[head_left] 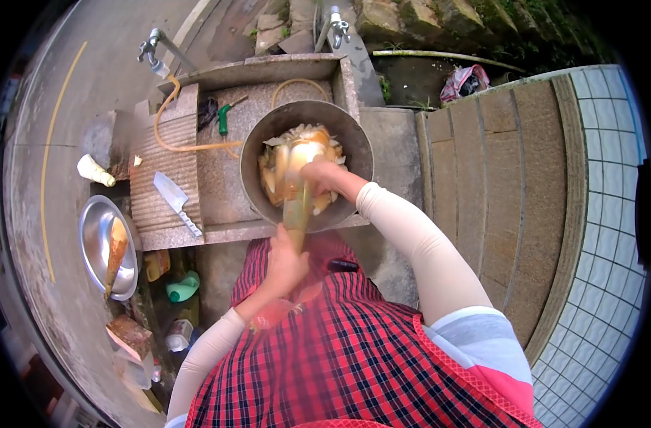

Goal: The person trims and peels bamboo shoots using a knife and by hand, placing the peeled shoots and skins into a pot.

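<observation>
A large round metal pot [250, 153] stands at the stone sink's right side, with pale and brownish chunks [268, 175] inside. Over it, a long greenish-brown stalk, possibly a bamboo shoot [297, 214], is blurred by motion. My left hand [287, 260] is closed around its lower end, near the pot's front rim. My right hand [325, 176] reaches over the pot against the stalk's upper part; its fingers are blurred and partly hidden. To the left, a cleaver [174, 196] lies on the ridged stone slab.
Left of the slab, a metal basin [90, 235] holds a brown shoot [117, 250]. A pale peeled shoot [95, 171] lies above it. A hose [161, 135] runs from the tap [150, 50] into the sink [268, 71]. Steps [496, 185] rise at the right.
</observation>
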Action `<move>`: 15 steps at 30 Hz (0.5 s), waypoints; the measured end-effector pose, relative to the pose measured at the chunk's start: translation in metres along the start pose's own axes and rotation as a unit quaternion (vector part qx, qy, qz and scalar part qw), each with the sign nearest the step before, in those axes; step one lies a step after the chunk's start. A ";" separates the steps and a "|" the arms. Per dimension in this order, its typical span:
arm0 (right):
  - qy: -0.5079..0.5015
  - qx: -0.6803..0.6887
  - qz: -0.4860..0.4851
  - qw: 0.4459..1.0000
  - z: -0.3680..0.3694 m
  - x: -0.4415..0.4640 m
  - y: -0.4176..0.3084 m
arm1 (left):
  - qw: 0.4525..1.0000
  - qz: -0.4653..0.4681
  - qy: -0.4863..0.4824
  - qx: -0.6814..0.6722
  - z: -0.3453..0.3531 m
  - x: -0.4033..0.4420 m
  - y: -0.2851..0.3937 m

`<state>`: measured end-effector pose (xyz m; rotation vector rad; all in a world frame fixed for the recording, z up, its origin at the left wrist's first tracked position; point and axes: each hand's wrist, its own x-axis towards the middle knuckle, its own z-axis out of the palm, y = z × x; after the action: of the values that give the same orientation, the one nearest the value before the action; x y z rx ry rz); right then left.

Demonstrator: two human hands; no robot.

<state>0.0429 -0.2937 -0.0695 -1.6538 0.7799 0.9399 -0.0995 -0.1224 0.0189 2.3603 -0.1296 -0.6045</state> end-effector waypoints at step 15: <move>0.212 0.031 -0.099 0.972 0.020 0.042 0.101 | 0.852 -0.202 -0.177 -0.450 0.000 0.019 -0.020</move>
<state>-0.0271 -0.3017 -0.1562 -1.8651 0.8952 0.4191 -0.0843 -0.1121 -0.0010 1.3382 0.4210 -1.0268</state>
